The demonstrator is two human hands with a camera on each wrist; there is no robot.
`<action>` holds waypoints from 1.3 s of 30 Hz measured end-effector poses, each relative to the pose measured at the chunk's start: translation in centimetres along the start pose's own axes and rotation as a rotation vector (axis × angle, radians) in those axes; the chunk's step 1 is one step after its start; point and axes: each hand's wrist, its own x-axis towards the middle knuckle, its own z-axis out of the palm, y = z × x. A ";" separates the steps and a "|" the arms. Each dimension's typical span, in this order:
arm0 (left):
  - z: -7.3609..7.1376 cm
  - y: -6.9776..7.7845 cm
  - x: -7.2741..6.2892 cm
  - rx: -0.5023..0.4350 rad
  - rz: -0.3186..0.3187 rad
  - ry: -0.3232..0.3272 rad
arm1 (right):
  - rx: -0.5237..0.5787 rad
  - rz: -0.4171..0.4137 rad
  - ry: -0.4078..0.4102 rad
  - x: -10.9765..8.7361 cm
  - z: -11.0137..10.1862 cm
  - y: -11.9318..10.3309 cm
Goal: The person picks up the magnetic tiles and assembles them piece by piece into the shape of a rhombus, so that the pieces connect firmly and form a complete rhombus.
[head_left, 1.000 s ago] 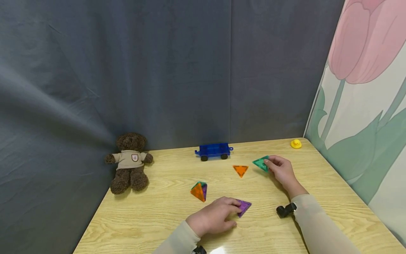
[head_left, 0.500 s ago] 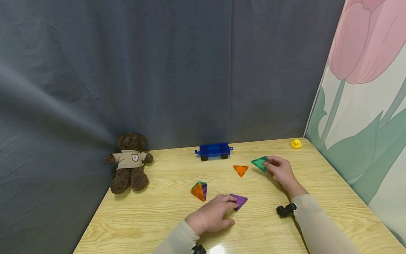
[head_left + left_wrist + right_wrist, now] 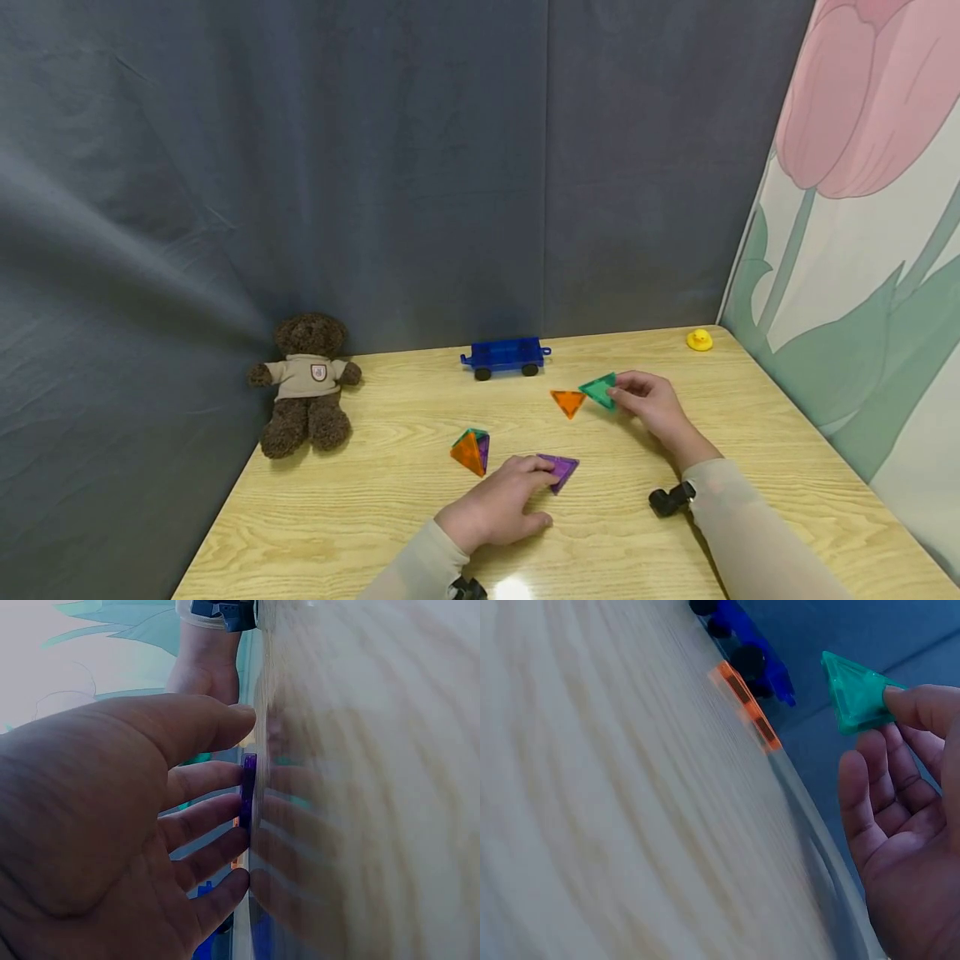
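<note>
My left hand (image 3: 501, 502) rests its fingertips on a purple triangular magnetic tile (image 3: 561, 470) that lies flat on the table; its thumb stays apart from the tile. In the left wrist view the purple tile (image 3: 248, 791) shows edge-on under the fingertips. Between thumb and fingers, my right hand (image 3: 651, 408) pinches a green triangular magnetic tile (image 3: 599, 390). The right wrist view has this green tile (image 3: 855, 694) raised above the table. Just left of it lies a flat orange triangular tile (image 3: 567, 403). A small pyramid of orange, green and purple tiles (image 3: 468, 454) stands left of centre.
At the back of the table (image 3: 300, 533) stands a blue toy wagon (image 3: 506, 356). A brown teddy bear (image 3: 309, 387) sits at the left edge, and a yellow rubber duck (image 3: 700, 339) at the far right corner. A dark curtain (image 3: 412, 167) hangs behind.
My right hand has carried the green tile left, towards the orange tile. My left hand has slid the purple tile a little left and away from me.
</note>
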 end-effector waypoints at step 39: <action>0.5 -0.9 0.2 -0.088 -0.012 0.024 | -0.092 -0.116 -0.296 -0.7 5.3 -1.0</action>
